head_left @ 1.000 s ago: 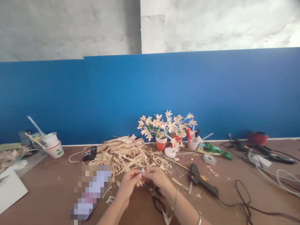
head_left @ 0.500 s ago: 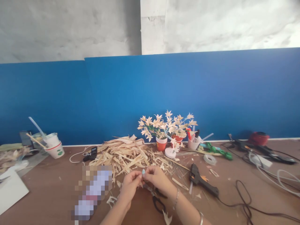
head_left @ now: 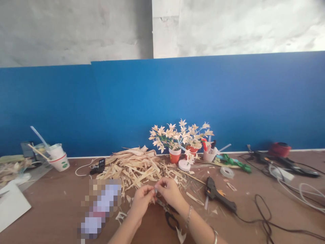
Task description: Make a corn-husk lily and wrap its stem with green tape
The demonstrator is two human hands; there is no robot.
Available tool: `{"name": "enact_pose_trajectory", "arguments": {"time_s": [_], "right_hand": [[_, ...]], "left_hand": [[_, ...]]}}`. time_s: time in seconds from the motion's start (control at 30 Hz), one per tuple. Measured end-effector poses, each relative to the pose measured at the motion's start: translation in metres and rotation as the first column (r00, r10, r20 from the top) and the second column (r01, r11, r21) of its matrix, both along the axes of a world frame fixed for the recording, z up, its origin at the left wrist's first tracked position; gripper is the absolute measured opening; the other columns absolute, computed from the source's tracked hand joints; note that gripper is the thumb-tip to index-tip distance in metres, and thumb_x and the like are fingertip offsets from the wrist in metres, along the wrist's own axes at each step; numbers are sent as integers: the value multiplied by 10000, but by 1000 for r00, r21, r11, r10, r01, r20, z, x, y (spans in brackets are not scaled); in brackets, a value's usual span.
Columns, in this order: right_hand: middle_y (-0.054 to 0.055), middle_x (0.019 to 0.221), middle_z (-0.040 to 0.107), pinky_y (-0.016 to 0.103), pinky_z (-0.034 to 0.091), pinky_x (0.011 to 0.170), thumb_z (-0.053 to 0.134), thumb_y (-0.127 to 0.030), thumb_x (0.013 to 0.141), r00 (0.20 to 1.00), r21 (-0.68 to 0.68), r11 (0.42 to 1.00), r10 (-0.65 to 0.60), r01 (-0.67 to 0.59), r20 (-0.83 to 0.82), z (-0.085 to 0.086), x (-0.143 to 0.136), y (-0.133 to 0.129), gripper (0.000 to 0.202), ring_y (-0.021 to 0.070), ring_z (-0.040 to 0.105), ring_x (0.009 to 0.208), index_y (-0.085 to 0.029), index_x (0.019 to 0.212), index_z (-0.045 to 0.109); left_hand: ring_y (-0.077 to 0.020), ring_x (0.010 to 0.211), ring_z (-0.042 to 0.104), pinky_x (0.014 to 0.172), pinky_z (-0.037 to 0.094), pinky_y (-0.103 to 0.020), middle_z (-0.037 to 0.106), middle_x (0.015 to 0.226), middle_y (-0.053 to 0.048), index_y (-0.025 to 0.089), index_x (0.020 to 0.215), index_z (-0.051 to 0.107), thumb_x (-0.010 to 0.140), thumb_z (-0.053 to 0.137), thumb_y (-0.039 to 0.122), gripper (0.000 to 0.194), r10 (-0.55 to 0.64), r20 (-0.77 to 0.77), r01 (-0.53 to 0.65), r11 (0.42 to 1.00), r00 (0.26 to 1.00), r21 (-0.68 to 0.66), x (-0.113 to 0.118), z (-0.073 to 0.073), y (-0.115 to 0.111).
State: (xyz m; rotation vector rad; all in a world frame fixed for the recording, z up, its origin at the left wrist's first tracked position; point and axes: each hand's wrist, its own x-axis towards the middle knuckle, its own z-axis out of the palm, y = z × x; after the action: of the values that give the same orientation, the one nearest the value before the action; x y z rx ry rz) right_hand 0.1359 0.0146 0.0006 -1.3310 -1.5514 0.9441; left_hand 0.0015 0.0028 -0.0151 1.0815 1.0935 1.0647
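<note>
Close together over the table's front middle, my left hand (head_left: 143,200) and my right hand (head_left: 170,191) meet at the fingertips. Both are closed in a pinch on a small pale-blue piece (head_left: 155,190), mostly hidden by the fingers. A bit of pale husk shows under the left fingertips, partly covered. Beneath my right hand lies a pair of scissors with black handles (head_left: 172,221). A pointed husk scrap (head_left: 181,235) rests just below the scissors. Behind both hands spreads a heap of dry husk strips (head_left: 137,166).
Husk flowers (head_left: 175,134) stand in red-and-white cups (head_left: 175,156) at the back. A glue gun (head_left: 219,196) with a trailing cord lies to the right, near a tape roll (head_left: 227,172). On the left are a blurred-out object (head_left: 101,210) and a paper cup (head_left: 60,163).
My right fingers have shifted slightly up and left over the pale-blue piece, so less of it shows. The left hand stays nearly in place.
</note>
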Motion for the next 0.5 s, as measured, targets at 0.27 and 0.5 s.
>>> {"name": "enact_pose_trajectory", "arguments": {"time_s": [0.27,0.5], "right_hand": [[13,595,627,211,407,584,516,-173,659,993,8,997,-76,75,90,-1,-2,-3,111,131,547,581,-145,592,600],[-4,545,591,202,382,533,526,-207,678,998,-53,998,-31,34,63,-8,-1,3,126,113,512,536,-141,591,589]], "left_hand": [[-143,522,528,557,411,-252,601,536,-16,120,698,645,684,584,291,182,25,-217,16,982,976,188,-3,-7,7],[-151,534,534,549,401,-248,602,541,-13,135,700,635,695,575,301,177,63,-249,-6,975,966,223,-4,-7,3]]}}
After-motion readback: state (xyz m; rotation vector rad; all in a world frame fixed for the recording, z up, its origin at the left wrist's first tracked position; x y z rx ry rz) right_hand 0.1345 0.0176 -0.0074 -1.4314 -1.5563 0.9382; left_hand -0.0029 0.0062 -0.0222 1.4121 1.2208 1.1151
